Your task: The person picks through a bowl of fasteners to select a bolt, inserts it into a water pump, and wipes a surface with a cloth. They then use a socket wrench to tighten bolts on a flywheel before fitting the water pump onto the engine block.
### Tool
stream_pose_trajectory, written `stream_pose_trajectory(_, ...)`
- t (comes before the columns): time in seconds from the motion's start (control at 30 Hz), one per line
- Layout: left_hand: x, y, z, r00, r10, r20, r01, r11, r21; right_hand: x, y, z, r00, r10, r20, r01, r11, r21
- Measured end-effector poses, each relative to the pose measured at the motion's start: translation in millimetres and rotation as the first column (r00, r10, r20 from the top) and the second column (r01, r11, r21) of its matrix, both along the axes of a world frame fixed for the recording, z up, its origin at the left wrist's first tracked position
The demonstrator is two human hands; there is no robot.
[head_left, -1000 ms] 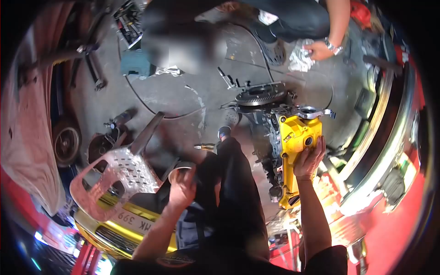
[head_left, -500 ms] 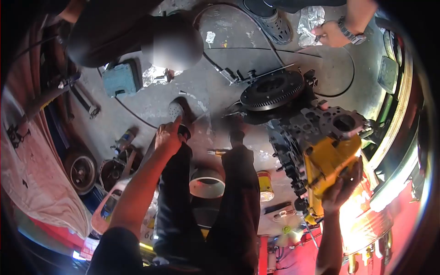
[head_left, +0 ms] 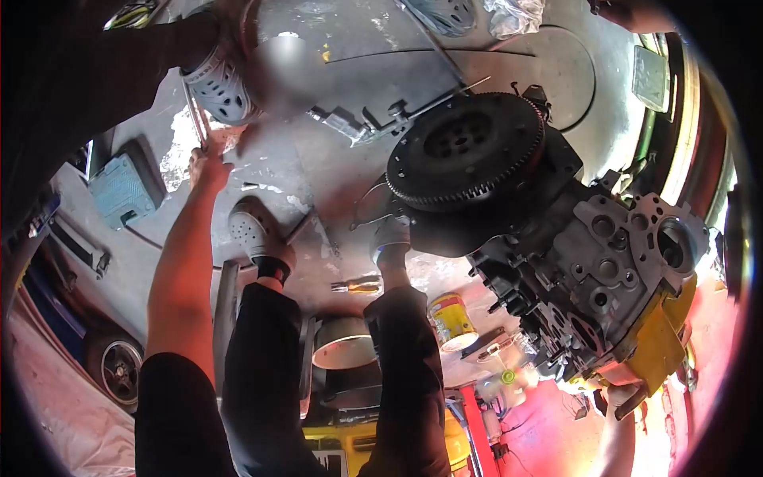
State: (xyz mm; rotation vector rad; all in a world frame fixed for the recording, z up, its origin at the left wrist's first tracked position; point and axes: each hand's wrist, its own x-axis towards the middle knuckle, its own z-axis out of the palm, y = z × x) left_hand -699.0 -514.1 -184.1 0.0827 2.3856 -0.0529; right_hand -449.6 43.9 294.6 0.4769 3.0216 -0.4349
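Note:
My left hand reaches far out to the floor. Its fingers are closed around the near end of a thin metal bar, beside crumpled foil. On the right, an engine block carries a large black toothed flywheel at its far end. A yellow metal cover sits on the block's near right side. My right hand grips the lower edge of that cover, with some fingers hidden behind it.
A teal case lies at the left. A screwdriver, a wide ring and a yellow can are around my feet. Another person's shoe is near my left hand. A wheel stands at lower left.
My left hand has moved forward and left from above my shoe and now holds the bar. The view has shifted, and the engine appears larger. My right hand remains at the yellow cover.

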Motion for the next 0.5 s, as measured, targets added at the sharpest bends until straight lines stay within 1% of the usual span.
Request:
stream_pose_trajectory(0.03, 2.3, -6.8, -6.3, 0.998, 0.057, -0.038, -0.057, 0.998, -0.009, -1.1, -0.6, -1.4, 1.000, 0.002, -0.003, -0.002, 1.000, -0.002)
stream_pose_trajectory(0.13, 14.8, -26.2, -16.4, 0.999, -0.047, -0.016, 0.049, 0.994, 0.103, -2.7, -0.6, -3.5, 1.000, 0.000, -0.009, 0.000, 1.000, -0.025)
stream_pose_trajectory(0.17, 30.1, -33.3, -24.6, 0.984, -0.082, -0.161, 0.114, 0.973, 0.201, -2.5, -0.2, -3.1, 1.000, -0.004, -0.011, 0.004, 0.999, -0.033)
stream_pose_trajectory(0.2, 40.6, -32.0, -20.4, 0.993, -0.025, -0.114, 0.045, 0.983, 0.180, -2.8, -0.5, -3.0, 1.000, -0.008, -0.013, 0.007, 0.999, -0.036)
stream_pose_trajectory(0.23, 54.7, -33.5, -17.8, 0.982, -0.022, -0.187, 0.073, 0.960, 0.271, -3.1, 0.0, -2.2, 1.000, -0.006, -0.019, 0.005, 0.999, -0.037)
stream_pose_trajectory(0.27, 67.1, -38.1, -21.5, 0.986, 0.074, -0.147, -0.028, 0.956, 0.292, -3.4, 1.3, -2.5, 1.000, -0.006, -0.024, 0.005, 0.999, -0.040)
stream_pose_trajectory(0.3, 74.0, -24.7, -0.9, 0.979, 0.188, -0.073, -0.151, 0.922, 0.357, -4.4, 2.3, -1.0, 0.999, -0.003, -0.032, 0.002, 0.999, -0.041)
stream_pose_trajectory(0.33, 81.6, -23.7, 5.5, 0.971, 0.237, -0.024, -0.208, 0.893, 0.398, -4.4, 3.3, 0.2, 0.999, -0.002, -0.040, 0.001, 0.999, -0.041)
stream_pose_trajectory(0.37, 94.1, -23.0, 15.4, 0.948, 0.317, 0.029, -0.291, 0.822, 0.489, -3.2, 4.4, 3.3, 0.999, -0.008, -0.042, 0.007, 0.999, -0.039)
stream_pose_trajectory(0.4, 102.3, -18.6, 30.0, 0.955, 0.290, -0.062, -0.214, 0.819, 0.533, -1.5, 5.5, 4.5, 0.999, -0.014, -0.046, 0.012, 0.999, -0.031)
stream_pose_trajectory(0.43, 107.4, -14.6, 48.0, 0.904, 0.413, 0.107, -0.386, 0.686, 0.616, 0.6, 6.2, 5.0, 0.999, -0.020, -0.048, 0.018, 0.999, -0.032)
stream_pose_trajectory(0.47, 112.0, -14.0, 62.0, 0.517, 0.496, 0.697, -0.817, 0.045, 0.575, 5.3, 8.6, 7.7, 0.999, -0.034, -0.025, 0.034, 0.999, 0.013)
stream_pose_trajectory(0.5, 114.2, -4.5, 88.5, 0.511, 0.493, 0.705, -0.813, 0.009, 0.583, 0.9, 6.9, 6.1, 0.997, -0.060, -0.052, 0.057, 0.996, -0.066)
